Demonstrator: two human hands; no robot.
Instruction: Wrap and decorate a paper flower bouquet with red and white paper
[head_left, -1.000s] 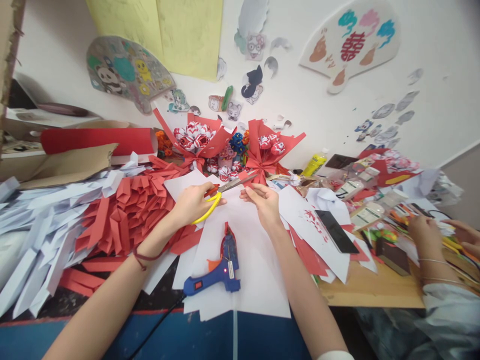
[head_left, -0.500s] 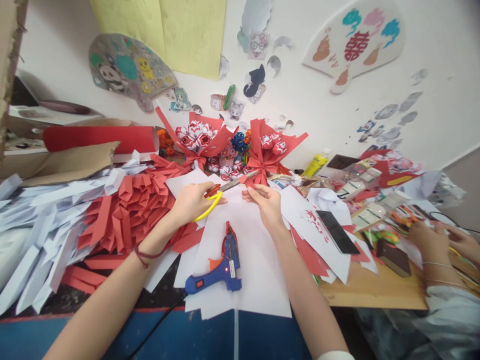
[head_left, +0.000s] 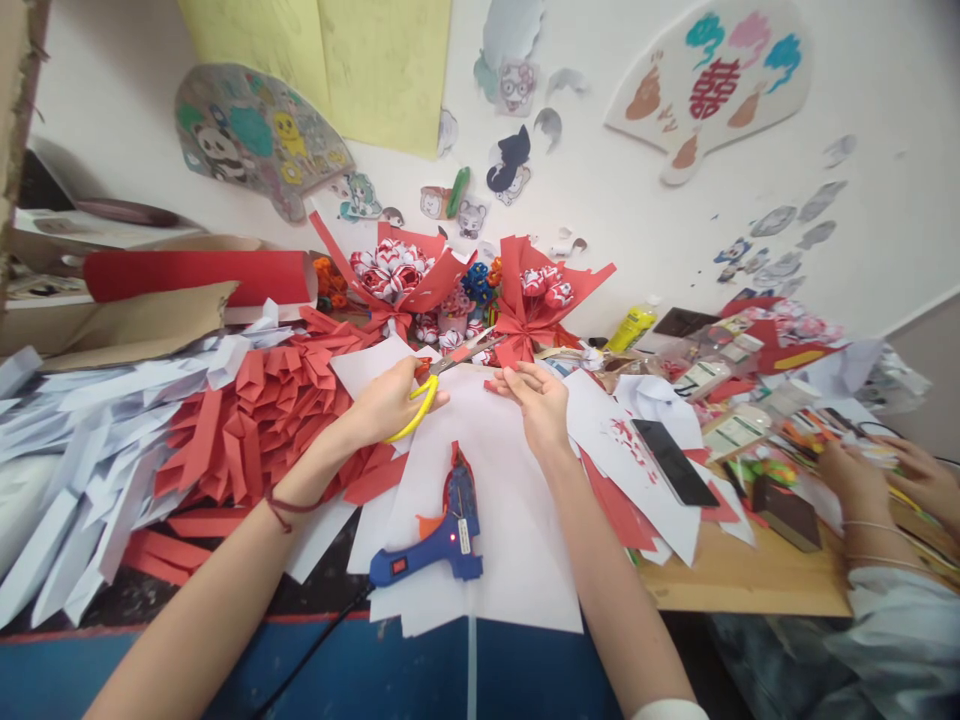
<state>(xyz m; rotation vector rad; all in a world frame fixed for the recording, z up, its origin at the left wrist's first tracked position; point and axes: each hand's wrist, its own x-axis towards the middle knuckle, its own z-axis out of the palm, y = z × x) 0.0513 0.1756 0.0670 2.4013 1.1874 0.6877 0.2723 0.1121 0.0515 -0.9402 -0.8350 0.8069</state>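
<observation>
My left hand (head_left: 391, 400) is closed round the yellow handle of a pair of scissors (head_left: 417, 410), whose blades point right and slightly up, a little parted. Facing them, my right hand (head_left: 538, 405) pinches a small piece of red paper (head_left: 493, 385) between thumb and fingers. Scissors and paper are apart. Below both hands, a blue hot glue gun (head_left: 439, 545) with a lit red light lies on white paper sheets (head_left: 517, 540). Left of my left hand is a heap of folded red paper strips (head_left: 262, 420).
Folded white paper strips (head_left: 112, 440) lie far left. Two red-wrapped paper flower bouquets (head_left: 397, 275) stand against the wall. A black phone (head_left: 673, 463) rests on paper at right, near a yellow-labelled bottle (head_left: 630, 328). Another person's hands (head_left: 862, 485) work at the far right.
The scissors' blades have moved up and away from the red paper. My right hand has shifted slightly right, still pinching the paper. The glue gun has stayed put.
</observation>
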